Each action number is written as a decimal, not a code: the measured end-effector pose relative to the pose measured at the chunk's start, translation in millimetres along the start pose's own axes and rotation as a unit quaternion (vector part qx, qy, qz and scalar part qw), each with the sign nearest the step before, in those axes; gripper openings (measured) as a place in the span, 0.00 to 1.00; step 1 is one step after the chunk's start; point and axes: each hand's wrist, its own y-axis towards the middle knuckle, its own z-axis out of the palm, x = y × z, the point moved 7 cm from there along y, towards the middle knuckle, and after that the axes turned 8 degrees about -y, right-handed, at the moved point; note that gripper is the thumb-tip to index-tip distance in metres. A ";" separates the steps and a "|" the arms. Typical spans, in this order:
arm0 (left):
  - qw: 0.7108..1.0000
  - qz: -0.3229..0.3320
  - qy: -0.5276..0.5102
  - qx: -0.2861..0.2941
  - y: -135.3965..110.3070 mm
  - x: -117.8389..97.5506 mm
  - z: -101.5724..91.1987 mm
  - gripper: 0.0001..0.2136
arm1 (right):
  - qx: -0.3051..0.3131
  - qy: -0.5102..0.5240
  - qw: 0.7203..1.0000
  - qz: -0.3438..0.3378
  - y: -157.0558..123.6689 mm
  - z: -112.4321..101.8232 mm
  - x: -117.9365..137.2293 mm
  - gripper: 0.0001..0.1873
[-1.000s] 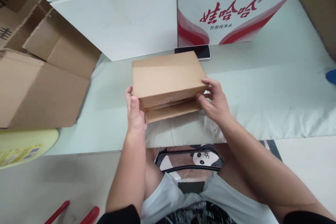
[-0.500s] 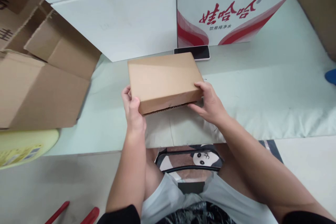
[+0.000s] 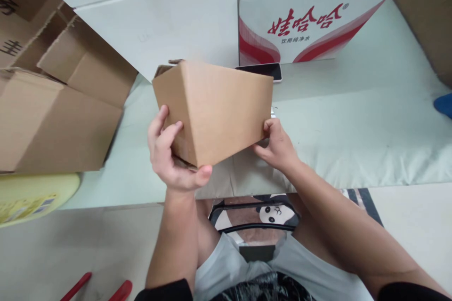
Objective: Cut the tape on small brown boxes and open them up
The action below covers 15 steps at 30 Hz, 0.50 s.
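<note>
A small brown cardboard box (image 3: 229, 108) is held tilted above the cloth-covered table, its left end raised toward me. My left hand (image 3: 171, 155) grips that end, with fingers on the side face and the thumb at the near lower corner. At the opposite end, my right hand (image 3: 277, 146) pinches the near right corner between thumb and fingers. Flap edges stick out at the box's far left corner; its underside is hidden. Just behind the box lies a phone-like device (image 3: 277, 73) with a dark screen, partly covered by it.
A white carton (image 3: 158, 33) and a red-and-white water carton (image 3: 303, 28) stand along the back. Large open brown cartons (image 3: 70, 122) are at left, above a pale yellow rounded object (image 3: 38, 193). A blue item (image 3: 443, 105) sits on the table's (image 3: 370, 127) right side.
The box has tilted, its left end lifting so that its left side face now shows. My left hand has shifted its grip, fingers spreading on that face. The right hand stays near its corner.
</note>
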 end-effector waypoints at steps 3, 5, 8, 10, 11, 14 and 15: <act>0.993 0.096 0.030 0.057 11.5 -37.0 -2.8 0.36 | 0.105 -0.005 0.994 0.018 -1.7 11.0 4.6 0.20; 0.985 0.127 0.039 0.106 16.6 -52.0 -2.6 0.31 | 0.176 -0.015 0.984 0.012 -5.0 16.8 9.4 0.19; 0.972 0.177 0.060 0.144 19.2 -63.2 -7.2 0.33 | 0.227 -0.046 0.973 -0.019 -8.4 16.0 17.7 0.17; 0.970 0.185 0.073 0.138 20.0 -61.2 -14.9 0.37 | 0.202 -0.066 0.977 -0.017 -5.8 6.5 18.6 0.17; 0.972 0.183 0.076 0.130 20.5 -58.9 -19.5 0.37 | 0.165 -0.082 0.983 0.001 -2.7 -1.6 16.0 0.18; 0.973 0.174 0.083 0.125 20.1 -54.0 -28.5 0.36 | 0.032 -0.171 0.980 0.101 4.9 -30.3 -2.1 0.16; 0.973 0.172 0.087 0.130 19.6 -54.0 -29.3 0.36 | 0.012 -0.208 0.969 0.133 5.8 -36.4 -8.9 0.14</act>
